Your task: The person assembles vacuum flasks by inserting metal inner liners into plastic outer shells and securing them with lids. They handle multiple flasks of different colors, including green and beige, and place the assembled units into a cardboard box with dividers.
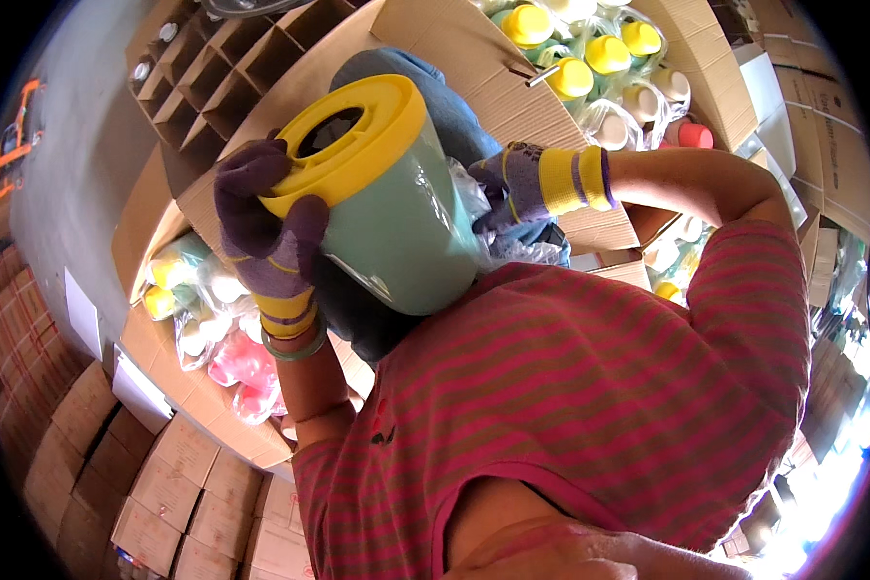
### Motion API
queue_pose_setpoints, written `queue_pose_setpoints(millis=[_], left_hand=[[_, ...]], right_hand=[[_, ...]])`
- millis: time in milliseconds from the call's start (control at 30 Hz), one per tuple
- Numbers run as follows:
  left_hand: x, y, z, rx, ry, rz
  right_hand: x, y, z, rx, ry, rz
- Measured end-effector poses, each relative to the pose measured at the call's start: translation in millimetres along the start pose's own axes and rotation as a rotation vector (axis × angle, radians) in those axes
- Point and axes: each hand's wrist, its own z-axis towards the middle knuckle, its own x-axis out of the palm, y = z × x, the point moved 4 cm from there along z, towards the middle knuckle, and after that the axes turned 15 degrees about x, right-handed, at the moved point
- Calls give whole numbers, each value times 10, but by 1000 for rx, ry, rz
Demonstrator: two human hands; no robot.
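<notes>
A large pale green cylindrical container lies tilted across my lap, its wide yellow lid facing up and left. In the lid is a dark round opening. My left hand, in a purple and yellow knit glove, is closed on the lid's edge, with thumb and fingers around the rim. Crumpled clear plastic film bunches against the container's right side. My right hand, gloved alike, closes on that film beside the container; its fingertips are partly hidden.
An open carton at the left holds bagged containers with yellow, white and pink parts. Another carton at the far right holds several bagged yellow-capped ones. A cardboard divider grid stands at the far left. Stacked boxes line the lower left.
</notes>
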Motion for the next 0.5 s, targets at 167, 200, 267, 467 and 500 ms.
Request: queue_pose_setpoints(millis=[167,200,267,467,500], left_hand=[[1,35,3,37,62,-49],[1,68,82,64,112,-68],[-4,85,278,79,279,-27],[86,322,1279,-200,317,-244],[202,343,1536,-170,227,-307]], right_hand=[[-1105,-541,890,12,-186,1200],[-1664,-420,723,63,-394,1213],[-2295,-449,974,-151,-518,1035],[-2760,1131,972,-437,-512,1017],[-2856,1202,1155,-639,-523,984]])
